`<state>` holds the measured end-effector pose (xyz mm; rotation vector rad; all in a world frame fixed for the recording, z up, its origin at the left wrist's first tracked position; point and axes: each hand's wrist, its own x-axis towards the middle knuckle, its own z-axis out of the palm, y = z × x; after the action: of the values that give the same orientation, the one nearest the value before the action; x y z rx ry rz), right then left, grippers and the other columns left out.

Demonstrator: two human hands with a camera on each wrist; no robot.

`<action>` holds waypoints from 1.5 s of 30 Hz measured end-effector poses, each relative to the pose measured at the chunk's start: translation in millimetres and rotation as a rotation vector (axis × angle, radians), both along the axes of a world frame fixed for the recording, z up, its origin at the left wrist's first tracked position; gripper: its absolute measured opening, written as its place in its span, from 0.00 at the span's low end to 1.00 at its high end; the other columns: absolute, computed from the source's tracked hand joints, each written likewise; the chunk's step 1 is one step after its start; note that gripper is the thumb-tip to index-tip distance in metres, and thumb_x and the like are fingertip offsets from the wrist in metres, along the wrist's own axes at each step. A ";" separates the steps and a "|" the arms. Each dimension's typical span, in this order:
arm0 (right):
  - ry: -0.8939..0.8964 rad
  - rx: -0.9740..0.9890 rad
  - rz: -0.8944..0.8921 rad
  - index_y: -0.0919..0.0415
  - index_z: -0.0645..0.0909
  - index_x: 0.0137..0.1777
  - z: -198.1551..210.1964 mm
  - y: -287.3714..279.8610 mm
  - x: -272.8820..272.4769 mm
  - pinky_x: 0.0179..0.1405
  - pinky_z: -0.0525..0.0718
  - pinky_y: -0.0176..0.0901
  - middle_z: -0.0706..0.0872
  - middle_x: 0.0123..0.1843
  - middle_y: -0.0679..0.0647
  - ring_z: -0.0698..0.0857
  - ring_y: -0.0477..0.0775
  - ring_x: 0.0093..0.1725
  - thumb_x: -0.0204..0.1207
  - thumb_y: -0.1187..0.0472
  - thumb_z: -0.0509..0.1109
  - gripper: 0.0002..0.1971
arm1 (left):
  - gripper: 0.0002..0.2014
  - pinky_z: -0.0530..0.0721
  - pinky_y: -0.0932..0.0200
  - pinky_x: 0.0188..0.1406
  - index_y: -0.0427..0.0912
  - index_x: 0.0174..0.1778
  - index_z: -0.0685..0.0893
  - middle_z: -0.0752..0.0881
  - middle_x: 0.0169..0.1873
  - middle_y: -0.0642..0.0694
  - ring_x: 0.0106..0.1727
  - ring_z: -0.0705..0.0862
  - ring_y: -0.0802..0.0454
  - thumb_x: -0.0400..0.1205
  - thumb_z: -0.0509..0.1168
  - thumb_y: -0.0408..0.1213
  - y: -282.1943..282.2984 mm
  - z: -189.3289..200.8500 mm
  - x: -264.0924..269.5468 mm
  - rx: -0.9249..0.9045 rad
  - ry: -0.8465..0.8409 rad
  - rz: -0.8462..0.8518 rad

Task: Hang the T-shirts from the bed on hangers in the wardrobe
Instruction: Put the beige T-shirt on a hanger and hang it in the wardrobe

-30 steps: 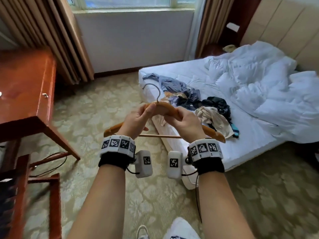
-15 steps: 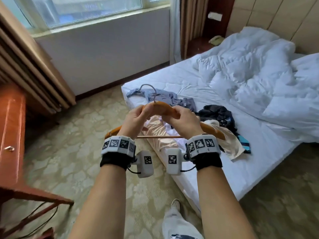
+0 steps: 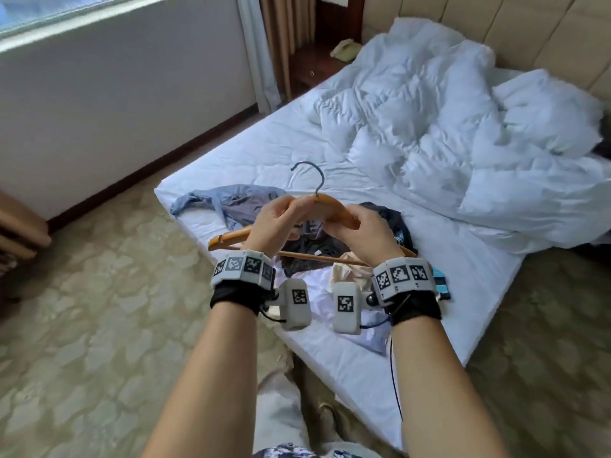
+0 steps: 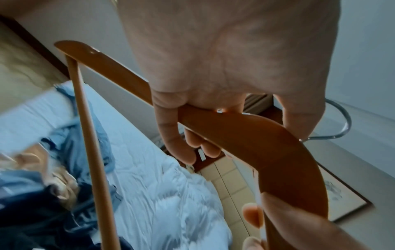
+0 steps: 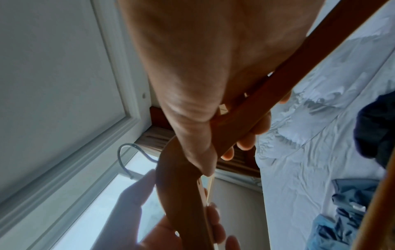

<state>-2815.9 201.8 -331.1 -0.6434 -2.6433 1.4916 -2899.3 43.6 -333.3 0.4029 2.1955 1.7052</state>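
The bed (image 3: 264,153) carries a white sheet and stands on a patterned carpet floor (image 3: 99,309). A rumpled white duvet (image 3: 446,133) is heaped toward 1 o'clock, up against the headboard. Nearer the foot corner, at about 10 o'clock from the bed's middle, lies a crumpled blue-grey garment (image 3: 228,203). Just beside it toward 3 o'clock is a dark garment (image 3: 393,223), with a beige one (image 3: 347,272) below it. A striped blue piece (image 3: 441,285) lies near the edge at 4 o'clock.
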 end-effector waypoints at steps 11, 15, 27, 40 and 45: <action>-0.139 -0.154 -0.300 0.52 0.87 0.46 -32.1 86.4 -75.4 0.48 0.86 0.52 0.87 0.31 0.44 0.86 0.48 0.35 0.74 0.54 0.77 0.04 | 0.19 0.86 0.51 0.50 0.43 0.46 0.88 0.90 0.48 0.38 0.52 0.89 0.46 0.75 0.68 0.57 137.4 -43.4 -125.4 -0.045 -0.176 -0.457; -0.171 -0.212 -0.482 0.53 0.85 0.41 -58.6 100.4 -96.3 0.30 0.79 0.40 0.83 0.28 0.46 0.80 0.48 0.30 0.74 0.57 0.76 0.03 | 0.17 0.88 0.44 0.60 0.33 0.54 0.86 0.90 0.47 0.35 0.51 0.90 0.43 0.83 0.70 0.46 179.7 -68.5 -152.1 -0.076 -0.293 -0.580; -0.328 -0.286 -0.851 0.54 0.82 0.42 -155.0 147.3 -74.2 0.39 0.79 0.39 0.85 0.33 0.49 0.83 0.49 0.34 0.72 0.59 0.78 0.06 | 0.08 0.86 0.47 0.51 0.40 0.57 0.82 0.84 0.54 0.40 0.55 0.83 0.45 0.86 0.65 0.39 206.0 -189.8 -199.6 -0.426 -0.767 -0.471; -0.391 -0.350 -0.762 0.59 0.81 0.45 -251.4 181.7 -117.8 0.46 0.87 0.50 0.84 0.35 0.54 0.84 0.52 0.36 0.73 0.63 0.76 0.06 | 0.04 0.88 0.48 0.43 0.41 0.52 0.82 0.80 0.51 0.40 0.50 0.79 0.47 0.85 0.63 0.31 228.7 -321.0 -191.8 -0.729 -0.704 -0.514; -0.438 -0.348 -0.713 0.61 0.79 0.44 -284.4 191.0 -128.6 0.51 0.88 0.60 0.81 0.34 0.54 0.83 0.57 0.38 0.70 0.63 0.76 0.08 | 0.21 0.88 0.43 0.60 0.43 0.72 0.80 0.83 0.57 0.42 0.54 0.82 0.45 0.82 0.68 0.34 235.3 -362.5 -184.2 -0.902 -0.636 -0.720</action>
<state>-2944.5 392.8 -615.5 -1.8754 -1.9812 1.6837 -3083.5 278.9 -695.7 0.2840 1.7579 0.3150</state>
